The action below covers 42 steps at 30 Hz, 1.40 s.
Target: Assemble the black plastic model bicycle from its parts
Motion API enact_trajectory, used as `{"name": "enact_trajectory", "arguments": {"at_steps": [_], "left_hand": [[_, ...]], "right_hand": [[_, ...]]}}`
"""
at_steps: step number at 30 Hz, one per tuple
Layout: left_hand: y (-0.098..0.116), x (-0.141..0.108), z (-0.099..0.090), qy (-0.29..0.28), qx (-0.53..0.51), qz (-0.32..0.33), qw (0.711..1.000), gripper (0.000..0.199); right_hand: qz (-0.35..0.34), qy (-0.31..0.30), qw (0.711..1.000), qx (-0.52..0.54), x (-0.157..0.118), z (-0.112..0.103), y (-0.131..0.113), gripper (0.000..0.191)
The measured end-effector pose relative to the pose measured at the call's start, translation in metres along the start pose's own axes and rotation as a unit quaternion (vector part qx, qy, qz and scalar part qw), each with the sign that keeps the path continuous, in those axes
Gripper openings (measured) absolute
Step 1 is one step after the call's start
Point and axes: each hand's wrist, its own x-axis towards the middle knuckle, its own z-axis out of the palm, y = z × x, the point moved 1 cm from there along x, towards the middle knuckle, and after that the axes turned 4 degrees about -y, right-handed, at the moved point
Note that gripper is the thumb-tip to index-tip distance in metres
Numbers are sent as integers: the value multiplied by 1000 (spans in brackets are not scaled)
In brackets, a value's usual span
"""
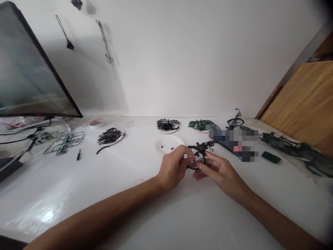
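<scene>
A model bicycle (pixel 199 151) is held over the tabletop (pixel 104 180), short of its far edge. The left hand (pixel 173 167) pinches near its wheel's (pixel 204 160) centre; the right hand (pixel 218 169), half-curled, grips the rim. Wheel-fitting seems underway, calling for steady alignment.

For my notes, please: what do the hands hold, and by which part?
The left hand and right hand hold a model bicycle assembly by its wheel.

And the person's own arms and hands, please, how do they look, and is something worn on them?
The left hand and right hand are both bare, without gloves, and I can see no rings. The wrists and visible forearms show no watch, bracelet or sleeve.
</scene>
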Motion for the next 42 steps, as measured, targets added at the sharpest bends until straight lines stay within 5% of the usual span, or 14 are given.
{"name": "enact_trajectory", "arguments": {"at_steps": [10, 14, 20, 25, 30, 42], "left_hand": [[5, 0, -2, 10, 29, 17, 999, 10], [2, -1, -1, 7, 23, 23, 999, 2], [1, 0, -5, -19, 20, 83, 996, 17], [3, 1, -7, -18, 32, 100, 994, 0], [9, 0, -5, 26, 76, 61, 995, 10], [8, 3, -11, -4, 76, 128, 989, 11]], "right_hand": [[22, 22, 999, -24, -5, 7, -8, 55], [21, 25, 999, -18, -5, 7, -10, 52], [32, 27, 999, -30, -4, 7, -14, 39], [34, 22, 999, -18, -4, 8, -10, 43], [36, 18, 999, -23, -6, 11, -9, 49], [37, 31, 998, -49, -9, 12, -20, 58]]}}
